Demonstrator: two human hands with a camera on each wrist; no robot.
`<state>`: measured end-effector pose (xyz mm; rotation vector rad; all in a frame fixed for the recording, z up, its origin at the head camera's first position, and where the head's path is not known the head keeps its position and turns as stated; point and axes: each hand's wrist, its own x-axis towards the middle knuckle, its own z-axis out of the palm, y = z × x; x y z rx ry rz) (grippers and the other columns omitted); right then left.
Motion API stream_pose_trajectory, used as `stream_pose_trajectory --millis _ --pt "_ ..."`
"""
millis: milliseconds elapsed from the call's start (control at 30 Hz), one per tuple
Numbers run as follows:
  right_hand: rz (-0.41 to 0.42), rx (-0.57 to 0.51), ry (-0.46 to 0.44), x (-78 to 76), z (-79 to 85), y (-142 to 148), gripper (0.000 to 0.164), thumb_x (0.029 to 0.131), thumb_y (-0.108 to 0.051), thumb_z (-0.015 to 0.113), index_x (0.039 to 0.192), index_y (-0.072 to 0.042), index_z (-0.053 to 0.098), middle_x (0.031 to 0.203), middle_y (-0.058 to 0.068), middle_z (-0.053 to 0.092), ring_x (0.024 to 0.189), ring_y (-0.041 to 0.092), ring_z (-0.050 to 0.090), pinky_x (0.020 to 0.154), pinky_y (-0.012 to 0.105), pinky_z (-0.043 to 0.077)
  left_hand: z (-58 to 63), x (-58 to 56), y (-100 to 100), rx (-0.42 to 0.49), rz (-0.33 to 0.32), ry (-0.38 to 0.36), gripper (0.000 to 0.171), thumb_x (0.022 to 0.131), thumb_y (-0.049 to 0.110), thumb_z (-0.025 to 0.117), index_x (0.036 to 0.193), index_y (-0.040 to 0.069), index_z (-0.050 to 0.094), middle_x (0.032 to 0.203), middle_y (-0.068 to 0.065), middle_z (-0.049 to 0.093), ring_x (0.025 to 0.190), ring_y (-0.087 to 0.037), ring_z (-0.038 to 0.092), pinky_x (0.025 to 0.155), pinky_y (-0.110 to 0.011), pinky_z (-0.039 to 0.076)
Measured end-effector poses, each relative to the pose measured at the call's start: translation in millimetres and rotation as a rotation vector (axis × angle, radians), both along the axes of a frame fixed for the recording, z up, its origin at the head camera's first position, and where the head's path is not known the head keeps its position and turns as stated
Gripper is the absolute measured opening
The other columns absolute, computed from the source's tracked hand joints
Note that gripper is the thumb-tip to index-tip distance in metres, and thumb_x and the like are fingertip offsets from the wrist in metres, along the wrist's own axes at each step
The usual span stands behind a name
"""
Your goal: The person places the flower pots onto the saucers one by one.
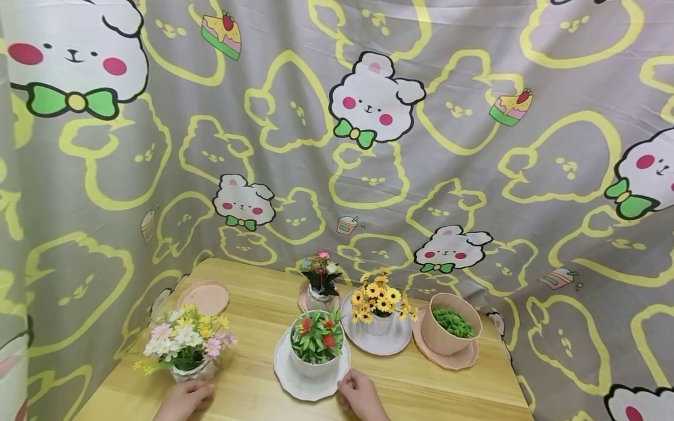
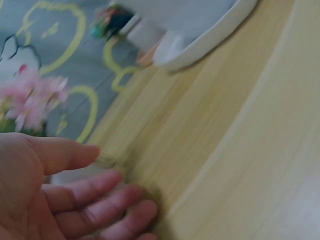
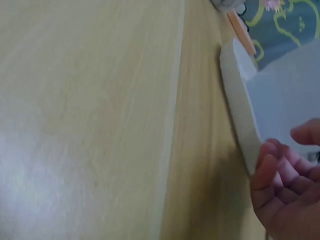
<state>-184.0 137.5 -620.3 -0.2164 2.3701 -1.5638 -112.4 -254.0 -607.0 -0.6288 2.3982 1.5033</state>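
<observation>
In the head view my left hand [image 1: 188, 400] is just in front of a white pot [image 1: 196, 372] of white, pink and yellow artificial flowers [image 1: 184, 339]. The left wrist view shows its fingers [image 2: 100, 210] loosely bent, with nothing held. My right hand [image 1: 360, 393] is at the right front rim of a white scalloped saucer [image 1: 302, 390]. On that saucer stands a white pot [image 1: 316, 368] with a red-flowered green plant [image 1: 317, 336]. In the right wrist view the curled fingers [image 3: 272, 172] are close against the saucer's edge, thumb apart; contact is unclear.
Behind are a pot of yellow flowers [image 1: 380, 298] on a white saucer [image 1: 363, 341] and a small dark-leaved flower pot [image 1: 320, 298]. A pink pot [image 1: 439, 333] on a pink saucer [image 1: 458, 361] stands right. Another pink saucer [image 1: 205, 297] lies at the back left of the wooden table [image 1: 247, 327].
</observation>
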Motion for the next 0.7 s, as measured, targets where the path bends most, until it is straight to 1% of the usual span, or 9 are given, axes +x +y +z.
stream_pose_trajectory --millis 67,167,200,267,333,400,433,567,700 --pt "0.064 0.005 -0.020 2.1 4.3 -4 0.016 0.091 -0.016 0.063 0.081 -0.005 0.059 0.060 -0.002 0.056 0.048 0.008 0.051 0.043 0.018 0.041 1.4 4.8 -12 -0.032 -0.001 -0.033 0.041 0.090 0.035 0.063 0.083 -0.005 0.067 0.071 -0.008 0.065 0.067 -0.018 0.061 0.061 -0.033 0.052" --pt "0.152 0.000 -0.051 3.6 8.6 -9 0.014 0.091 -0.016 0.062 0.085 -0.003 0.062 0.066 -0.001 0.058 0.055 0.009 0.053 0.050 0.020 0.045 3.8 9.1 -25 -0.078 0.006 -0.087 0.048 0.085 0.051 0.065 0.062 0.010 0.053 0.055 0.003 0.046 0.054 -0.013 0.043 0.054 -0.028 0.038" --pt "0.177 -0.001 -0.058 3.9 9.6 -10 0.013 0.091 -0.015 0.062 0.086 -0.003 0.063 0.067 -0.001 0.058 0.056 0.008 0.053 0.052 0.020 0.046 4.8 9.8 -28 -0.100 0.005 -0.085 0.050 0.084 0.054 0.065 0.062 0.011 0.053 0.055 0.003 0.046 0.054 -0.013 0.043 0.054 -0.028 0.038" --pt "0.221 -0.015 -0.080 4.8 11.1 -13 0.013 0.092 -0.014 0.061 0.087 -0.002 0.063 0.069 -0.001 0.059 0.058 0.010 0.054 0.053 0.021 0.046 7.4 9.6 -33 -0.135 0.007 -0.066 0.055 0.081 0.058 0.067 0.072 0.004 0.058 0.060 -0.003 0.054 0.058 -0.018 0.050 0.057 -0.031 0.042" --pt "0.255 -0.022 -0.088 5.8 11.9 -16 0.013 0.092 -0.014 0.061 0.088 -0.002 0.064 0.069 -0.001 0.058 0.059 0.010 0.054 0.053 0.020 0.047 9.3 7.6 -37 -0.165 -0.003 -0.031 0.060 0.081 0.057 0.068 0.086 -0.002 0.062 0.074 -0.011 0.064 0.069 -0.025 0.060 0.063 -0.037 0.048" --pt "0.284 -0.039 -0.100 6.8 12.3 -20 0.013 0.093 -0.014 0.060 0.089 -0.002 0.063 0.070 -0.001 0.059 0.059 0.011 0.055 0.053 0.020 0.047 11.6 4.8 -40 -0.199 -0.001 0.002 0.066 0.081 0.057 0.070 0.101 -0.005 0.063 0.090 -0.017 0.069 0.084 -0.030 0.064 0.070 -0.043 0.052" --pt "0.298 -0.049 -0.100 7.2 12.4 -21 0.013 0.093 -0.013 0.060 0.089 -0.001 0.063 0.070 0.001 0.059 0.059 0.010 0.055 0.053 0.020 0.048 12.5 3.3 -41 -0.208 0.002 0.012 0.067 0.080 0.056 0.070 0.103 -0.006 0.062 0.095 -0.018 0.069 0.087 -0.032 0.065 0.072 -0.044 0.053" --pt "0.325 -0.079 -0.107 9.7 14.0 -29 0.014 0.093 -0.012 0.060 0.091 0.001 0.063 0.072 0.006 0.063 0.060 0.010 0.055 0.053 0.020 0.048 13.0 -2.3 -41 -0.232 0.031 0.024 0.058 0.079 0.056 0.071 0.089 0.000 0.060 0.081 -0.010 0.063 0.076 -0.023 0.057 0.062 -0.035 0.048" --pt "0.351 -0.082 -0.127 10.2 14.8 -36 0.014 0.093 -0.014 0.061 0.090 -0.002 0.064 0.074 0.007 0.065 0.060 0.009 0.056 0.054 0.020 0.049 12.9 -6.9 -36 -0.249 0.057 0.083 0.047 0.081 0.048 0.074 0.082 0.004 0.056 0.072 -0.004 0.056 0.067 -0.017 0.048 0.058 -0.029 0.039"
